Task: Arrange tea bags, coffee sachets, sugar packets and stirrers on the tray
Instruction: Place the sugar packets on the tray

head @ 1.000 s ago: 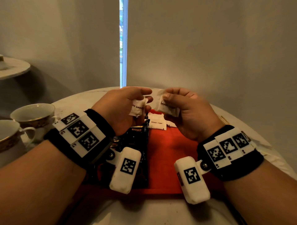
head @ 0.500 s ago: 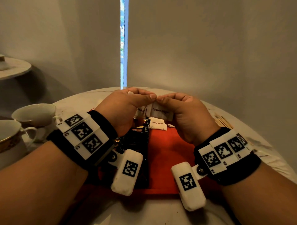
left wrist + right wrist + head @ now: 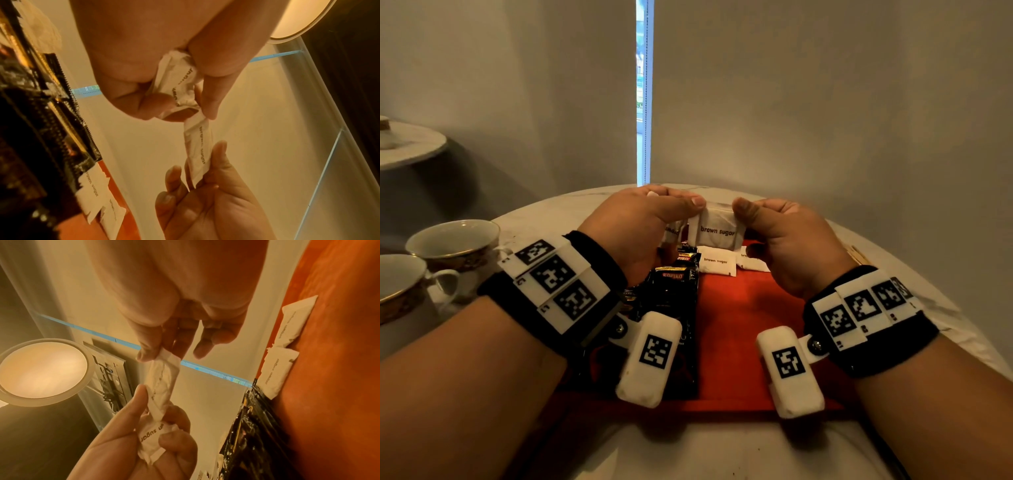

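Above the red tray (image 3: 739,325) my two hands hold one white brown sugar packet (image 3: 717,229) level between them. My left hand (image 3: 690,209) pinches its left end and keeps a second, crumpled sugar packet (image 3: 179,81) curled in its palm. My right hand (image 3: 756,222) pinches the right end between thumb and fingers. In the right wrist view the held packet (image 3: 162,374) runs from the right fingertips down to the left hand and its second packet (image 3: 152,439). Two more sugar packets (image 3: 717,263) lie at the tray's far edge. Black coffee sachets (image 3: 674,291) lie on the tray's left side.
Two gold-rimmed cups (image 3: 453,243) stand on the round white table at the left. Wooden stirrers (image 3: 858,255) lie on the table right of the tray, behind my right wrist. A small side table (image 3: 410,147) stands at the far left. A wall is close behind.
A second ago each hand held its own packet, slightly apart. The hands then met, and now one packet is stretched between both while the left keeps the other in its palm.
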The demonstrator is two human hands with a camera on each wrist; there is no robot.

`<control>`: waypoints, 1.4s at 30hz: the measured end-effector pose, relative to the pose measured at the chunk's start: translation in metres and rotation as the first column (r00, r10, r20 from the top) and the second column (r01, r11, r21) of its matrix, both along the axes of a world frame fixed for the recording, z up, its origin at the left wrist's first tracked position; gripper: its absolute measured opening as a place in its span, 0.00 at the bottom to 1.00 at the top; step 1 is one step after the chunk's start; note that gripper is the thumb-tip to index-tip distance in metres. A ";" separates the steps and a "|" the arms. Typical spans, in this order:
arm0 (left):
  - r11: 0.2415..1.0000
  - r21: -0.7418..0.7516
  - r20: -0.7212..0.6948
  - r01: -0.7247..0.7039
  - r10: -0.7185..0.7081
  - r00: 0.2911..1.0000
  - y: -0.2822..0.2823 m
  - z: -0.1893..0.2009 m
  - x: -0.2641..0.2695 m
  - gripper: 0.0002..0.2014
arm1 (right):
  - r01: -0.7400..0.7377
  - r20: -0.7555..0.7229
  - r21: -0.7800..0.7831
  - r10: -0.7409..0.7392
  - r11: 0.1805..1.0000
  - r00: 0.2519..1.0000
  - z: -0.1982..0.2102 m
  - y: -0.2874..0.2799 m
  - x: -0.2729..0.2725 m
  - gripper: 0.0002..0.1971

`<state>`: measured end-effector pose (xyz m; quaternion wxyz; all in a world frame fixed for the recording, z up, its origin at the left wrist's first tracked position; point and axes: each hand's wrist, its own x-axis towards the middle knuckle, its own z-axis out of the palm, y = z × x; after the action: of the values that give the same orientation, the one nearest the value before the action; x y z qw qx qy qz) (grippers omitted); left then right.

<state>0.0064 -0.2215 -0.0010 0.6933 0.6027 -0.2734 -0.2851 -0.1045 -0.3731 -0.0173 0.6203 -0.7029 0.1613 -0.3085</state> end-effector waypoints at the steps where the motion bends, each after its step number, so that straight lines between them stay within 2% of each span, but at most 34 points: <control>1: 1.000 -0.001 -0.015 0.001 -0.001 1.000 0.000 0.000 0.001 0.02 | -0.005 0.003 0.016 0.005 1.000 1.000 -0.001 -0.002 0.000 0.18; 7: 0.999 -0.032 -0.080 -0.019 0.017 0.997 0.002 0.002 0.010 0.02 | 0.051 0.016 0.170 -0.054 0.984 0.998 -0.001 -0.011 -0.002 0.17; 9: 0.999 -0.030 -0.081 -0.020 0.018 0.997 0.002 0.002 0.011 0.02 | 0.014 0.020 0.189 -0.018 0.982 1.000 0.000 -0.009 -0.001 0.18; 12: 0.999 -0.037 -0.100 0.000 -0.004 0.995 0.001 0.001 0.009 0.03 | -0.118 0.007 0.188 0.119 0.975 0.993 0.000 0.001 0.002 0.23; 14: 0.999 -0.034 -0.099 0.016 -0.019 0.995 0.000 0.000 0.007 0.07 | -0.152 0.002 0.183 0.154 0.971 0.988 -0.002 0.006 0.004 0.18; 17: 1.000 -0.027 -0.100 0.014 -0.017 0.995 -0.001 -0.001 0.005 0.10 | -0.098 0.014 0.184 0.097 0.978 0.995 -0.002 0.003 0.005 0.08; 21: 1.000 -0.008 -0.127 -0.008 0.007 0.992 -0.001 -0.001 0.006 0.14 | 0.036 0.054 0.248 -0.051 0.968 0.997 0.004 -0.026 0.000 0.09; 24: 1.000 0.003 -0.145 -0.016 0.017 0.989 -0.001 -0.001 0.007 0.17 | 0.221 -0.062 0.303 -0.212 0.927 0.975 0.001 -0.053 -0.007 0.04; 28: 1.000 0.015 -0.150 -0.009 0.011 0.989 -0.002 -0.001 0.005 0.15 | 0.330 -0.193 0.347 -0.277 0.878 0.941 -0.020 -0.075 -0.009 0.05; 33: 1.000 0.005 -0.177 -0.013 0.013 0.984 -0.003 -0.001 0.006 0.16 | 0.305 -0.299 0.357 -0.202 0.883 0.933 -0.035 -0.078 -0.006 0.09; 42: 1.000 0.005 -0.189 -0.020 0.021 0.982 -0.002 0.002 0.007 0.19 | 0.253 -0.478 0.274 -0.097 0.928 0.873 -0.035 -0.073 -0.009 0.06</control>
<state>0.0129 -0.2239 0.0007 0.7183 0.5766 -0.1997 -0.3343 -0.1137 -0.4456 -0.0518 0.6420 -0.6246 0.4153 -0.1592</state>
